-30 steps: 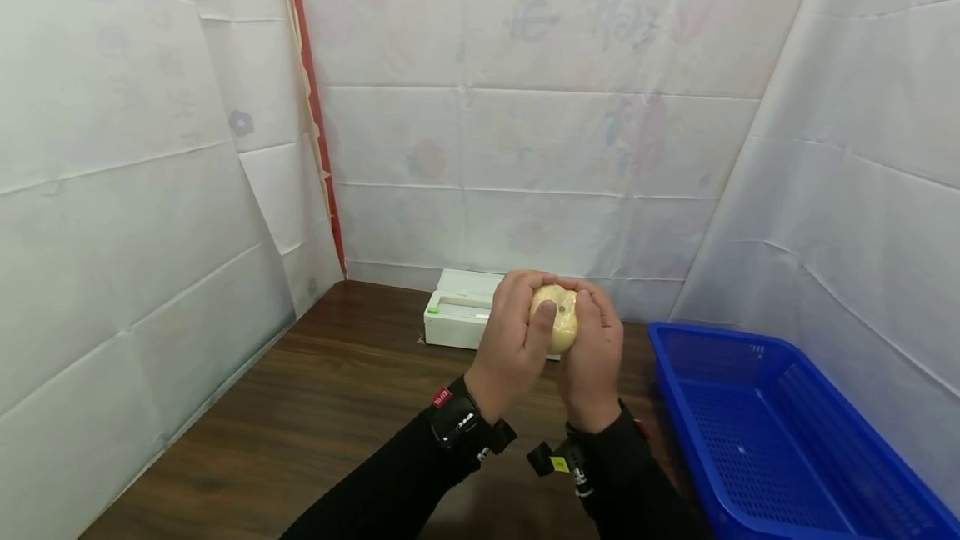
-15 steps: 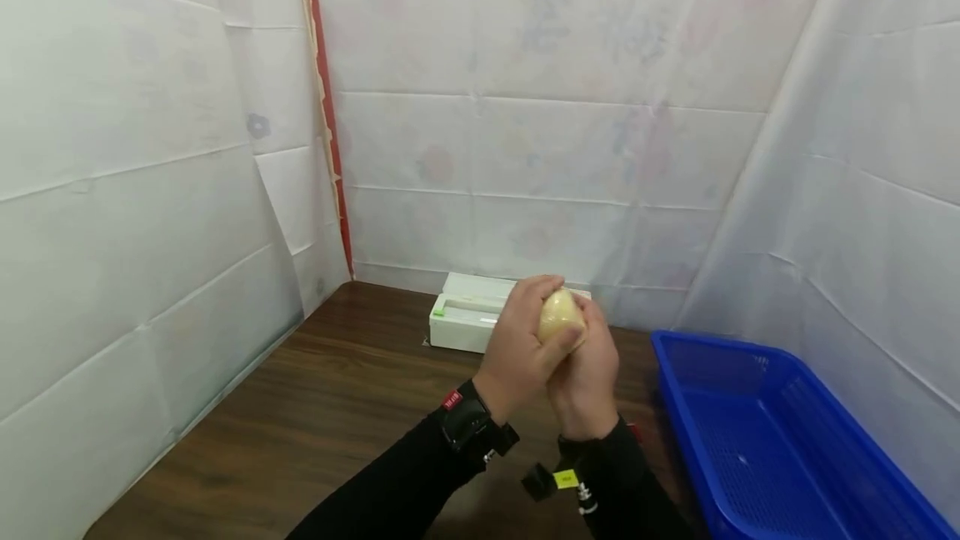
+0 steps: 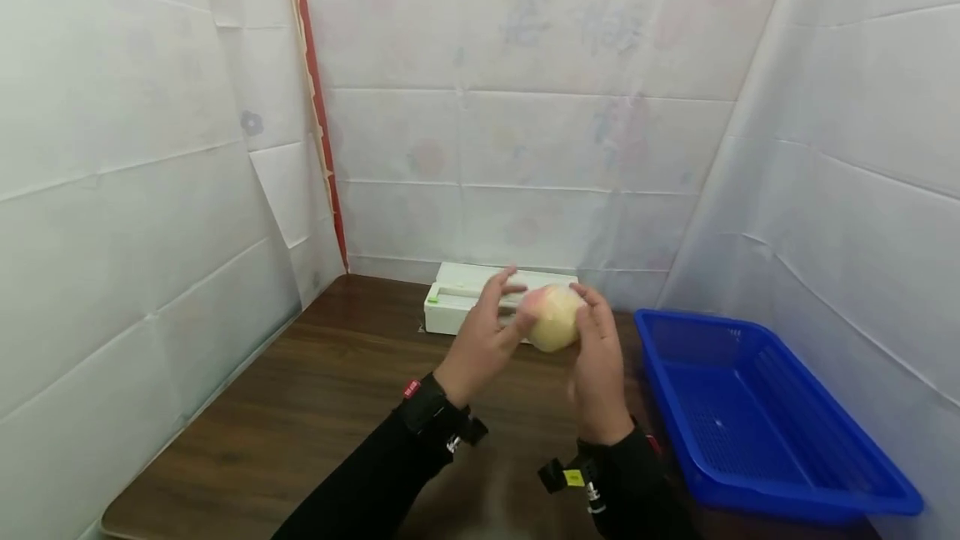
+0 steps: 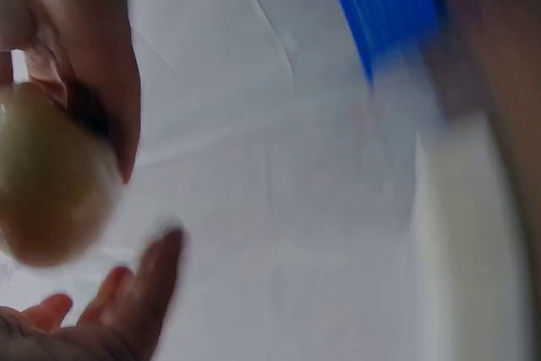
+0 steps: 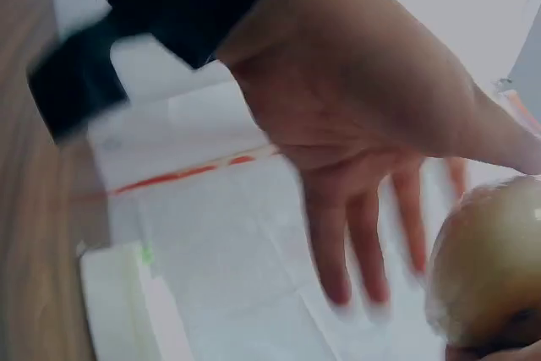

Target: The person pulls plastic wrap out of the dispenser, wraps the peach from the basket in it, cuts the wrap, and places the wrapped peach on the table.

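Observation:
A round, pale-yellow fruit (image 3: pixel 555 320) with a pink patch, its skin glossy as if under clear film, is held above the table in the head view. My right hand (image 3: pixel 600 361) grips it from the right side, fingers and thumb against it. On the other side my left hand (image 3: pixel 483 344) has its fingers spread, with the thumb tip close to the fruit. In the right wrist view the left hand (image 5: pixel 355 116) shows several extended fingers (image 5: pixel 366 243) apart from the fruit (image 5: pixel 490 259). The left wrist view shows the right hand (image 4: pixel 84 48) holding the fruit (image 4: pixel 51 179).
Behind the hands a long white box (image 3: pixel 444 320) with a green tab lies on the dark wood table (image 3: pixel 315 407), near the back wall. A blue plastic basket (image 3: pixel 750 407) stands to the right. White sheets (image 3: pixel 525 132) enclose the table at the back and sides.
Both hands were cupped closely around the fruit. Since then the left hand has moved left and opened its fingers, while the right hand keeps hold. The fruit has turned, showing its pink patch.

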{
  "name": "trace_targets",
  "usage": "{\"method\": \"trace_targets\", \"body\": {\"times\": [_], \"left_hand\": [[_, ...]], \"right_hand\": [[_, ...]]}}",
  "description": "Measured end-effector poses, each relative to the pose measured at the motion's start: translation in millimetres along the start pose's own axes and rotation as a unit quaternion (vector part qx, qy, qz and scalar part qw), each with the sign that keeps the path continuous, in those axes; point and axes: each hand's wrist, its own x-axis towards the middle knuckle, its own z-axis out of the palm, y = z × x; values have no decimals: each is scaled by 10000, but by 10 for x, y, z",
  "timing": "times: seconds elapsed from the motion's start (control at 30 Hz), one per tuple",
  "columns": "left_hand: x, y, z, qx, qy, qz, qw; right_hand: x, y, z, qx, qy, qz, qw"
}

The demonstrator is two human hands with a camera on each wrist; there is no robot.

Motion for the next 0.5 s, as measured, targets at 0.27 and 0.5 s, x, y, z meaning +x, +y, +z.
{"method": "trace_targets", "body": {"times": [0.27,0.5], "left_hand": [[-41,-258,171,-1282,603,-428,9890],[-139,-430,278,-943,684,-717,9906]], "right_hand": [[3,335,138,-2001,90,-1252,9717],[84,623,124,-913,327,-145,9952]]}}
